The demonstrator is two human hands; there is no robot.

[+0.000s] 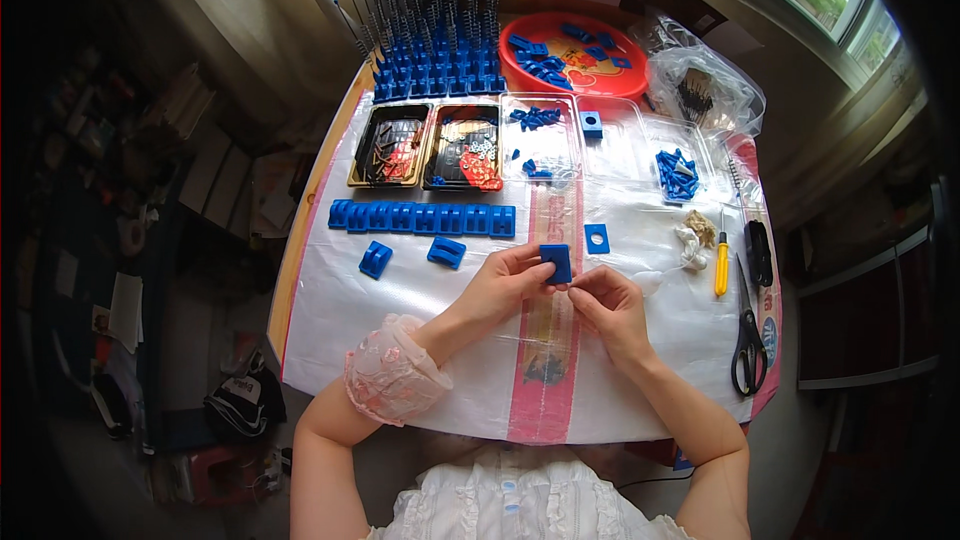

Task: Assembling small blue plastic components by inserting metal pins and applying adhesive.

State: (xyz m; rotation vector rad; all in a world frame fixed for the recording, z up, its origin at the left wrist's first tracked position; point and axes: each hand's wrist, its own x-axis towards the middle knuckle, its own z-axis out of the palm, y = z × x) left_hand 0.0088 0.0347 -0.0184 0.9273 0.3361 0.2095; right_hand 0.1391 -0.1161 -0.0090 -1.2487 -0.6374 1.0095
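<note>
Over the middle of the covered table, my left hand [508, 285] pinches a small square blue plastic piece [556, 260] between thumb and fingers. My right hand [612, 308] is closed just below the piece's lower right corner, thumb and fingertips pressed together. Whatever those fingertips hold, if anything, is too small to make out. Just beyond my hands lies a flat blue plate with a round hole [590, 247]. To the left, several blue plastic parts with curved slots [422, 218] stand in a row. Two similar blue parts [376, 258] [446, 252] lie nearer to me.
Behind are black trays [388, 176] of small metal pieces and clear trays [540, 105] with blue bits. Farther back stand a rack of blue-tipped spring rods [430, 40] and a red basin [625, 85]. A yellow screwdriver [721, 275] and black scissors [748, 340] lie right.
</note>
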